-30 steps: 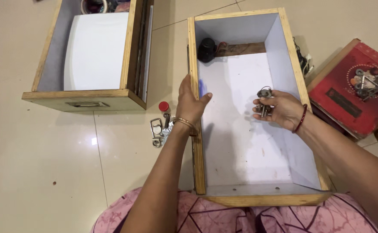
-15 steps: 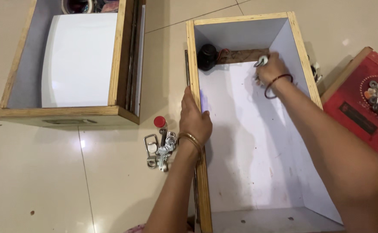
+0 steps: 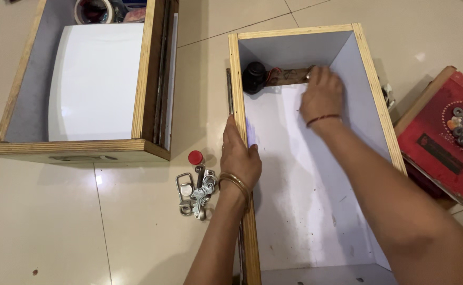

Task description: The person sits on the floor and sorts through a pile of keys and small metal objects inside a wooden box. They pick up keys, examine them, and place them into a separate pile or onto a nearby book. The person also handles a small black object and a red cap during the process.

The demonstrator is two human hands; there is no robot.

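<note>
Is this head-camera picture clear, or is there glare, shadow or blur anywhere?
Head view: mostly sharp and evenly lit. The glossy floor shows a small bright glare spot beside the keys. The left hand on the drawer wall casts a soft shadow on the white lining. The right hand at the far end looks slightly soft. The right forearm at the bottom edge looms large.

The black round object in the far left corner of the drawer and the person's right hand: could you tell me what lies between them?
In the head view, only a brown strip with thin wires lies between the black round object and the right hand.
</note>
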